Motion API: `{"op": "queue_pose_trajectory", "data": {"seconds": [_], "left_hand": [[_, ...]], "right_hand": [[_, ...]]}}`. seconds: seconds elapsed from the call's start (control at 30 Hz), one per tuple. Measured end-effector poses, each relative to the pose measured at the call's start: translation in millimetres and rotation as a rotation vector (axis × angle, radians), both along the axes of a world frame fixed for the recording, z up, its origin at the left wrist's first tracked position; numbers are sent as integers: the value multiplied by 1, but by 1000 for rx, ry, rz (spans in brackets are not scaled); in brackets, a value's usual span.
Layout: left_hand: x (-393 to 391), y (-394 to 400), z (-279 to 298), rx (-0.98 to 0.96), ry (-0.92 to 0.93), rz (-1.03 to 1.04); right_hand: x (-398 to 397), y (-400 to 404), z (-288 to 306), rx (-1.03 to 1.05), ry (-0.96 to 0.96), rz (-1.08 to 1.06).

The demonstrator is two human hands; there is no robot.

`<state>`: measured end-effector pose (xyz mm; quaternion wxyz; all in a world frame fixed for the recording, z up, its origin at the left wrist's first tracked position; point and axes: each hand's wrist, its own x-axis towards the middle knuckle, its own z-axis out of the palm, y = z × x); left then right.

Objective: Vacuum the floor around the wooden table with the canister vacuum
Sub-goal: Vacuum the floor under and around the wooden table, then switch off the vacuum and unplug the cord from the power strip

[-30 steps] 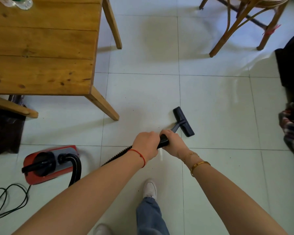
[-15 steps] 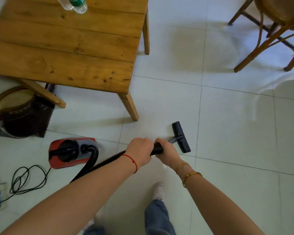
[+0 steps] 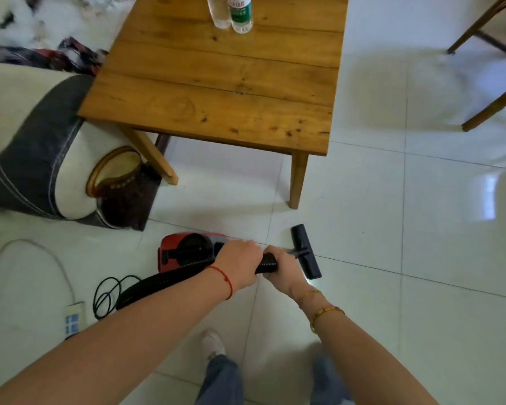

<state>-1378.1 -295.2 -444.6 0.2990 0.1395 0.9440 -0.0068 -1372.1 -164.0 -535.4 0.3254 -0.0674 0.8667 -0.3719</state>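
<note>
Presently the ribbed black hose [image 3: 266,263] is gripped by both hands, left hand [image 3: 238,266] behind right hand [image 3: 284,268]. Its nozzle [image 3: 306,251] lies on the floor [image 3: 392,229] just before the wooden table's [image 3: 225,83] near leg, long axis running away from the person, wand pointing right. The red canister [image 3: 184,252] sits left of the nozzle.

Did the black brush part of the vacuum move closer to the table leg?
Yes. The floor nozzle now lies nearly in line below the near table leg; a second ago it sat well off to that leg's right. Both hands still grip the hose.
</note>
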Motion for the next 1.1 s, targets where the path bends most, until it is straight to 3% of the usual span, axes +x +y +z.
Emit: {"op": "queue_pose_trajectory", "data": {"seconds": [0.33,0.67,0.9,1.1], "left_hand": [[11,-110,15,85,105,-153],[15,-204,42,182,261,-165],[31,-256,35,179,344,69],[51,-289,11,228,427,542]], "right_hand": [[27,-100,14,-78,-16,-178],[29,-127,19,-102,-1,-324],[21,-126,14,-73,21,-338],[12,-121,19,-108,10,-460]]}}
